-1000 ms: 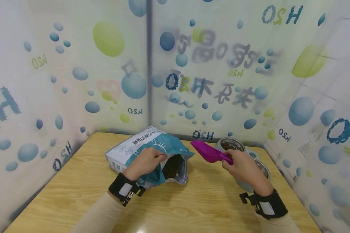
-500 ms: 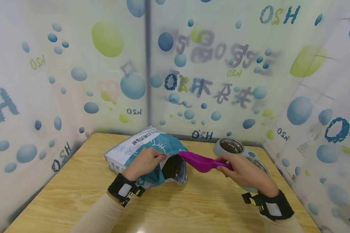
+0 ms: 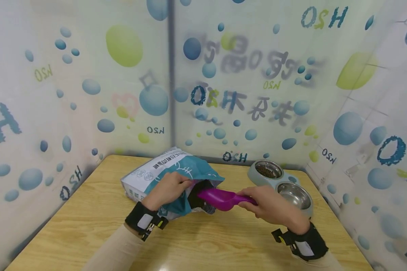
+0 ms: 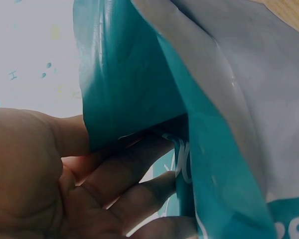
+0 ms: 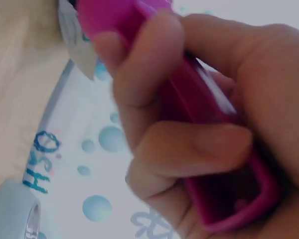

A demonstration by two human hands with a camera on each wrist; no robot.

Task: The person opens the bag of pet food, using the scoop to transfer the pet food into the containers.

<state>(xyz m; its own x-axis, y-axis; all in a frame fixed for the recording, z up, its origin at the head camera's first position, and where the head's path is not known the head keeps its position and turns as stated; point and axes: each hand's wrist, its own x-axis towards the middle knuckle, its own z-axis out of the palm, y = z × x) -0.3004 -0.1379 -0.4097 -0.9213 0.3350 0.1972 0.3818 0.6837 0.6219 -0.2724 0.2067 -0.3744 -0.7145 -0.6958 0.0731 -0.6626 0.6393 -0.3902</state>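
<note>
A teal and white pet food bag [image 3: 162,165] lies on its side, its mouth facing right with dark kibble inside. My left hand [image 3: 169,190] pinches the upper edge of that mouth; in the left wrist view the thumb and fingers of the hand [image 4: 99,184] hold the teal film [image 4: 134,84] between them. My right hand [image 3: 271,206] grips the handle of a magenta scoop [image 3: 220,199], fingers curled round it in the right wrist view, where the hollow handle [image 5: 229,199] shows. The scoop's tip is inside the bag's mouth, hidden from sight.
A pale blue double pet bowl [image 3: 278,182] stands at the right rear of the wooden table [image 3: 196,244]. Its far steel bowl [image 3: 268,169] has brown kibble in it; bare metal shows in the near steel bowl [image 3: 295,195]. A patterned curtain [image 3: 224,113] surrounds the table's back and sides.
My right hand has moved left and toward me from beside the bowls, bringing the scoop's tip into the bag's mouth. My left hand keeps its place on the bag edge.
</note>
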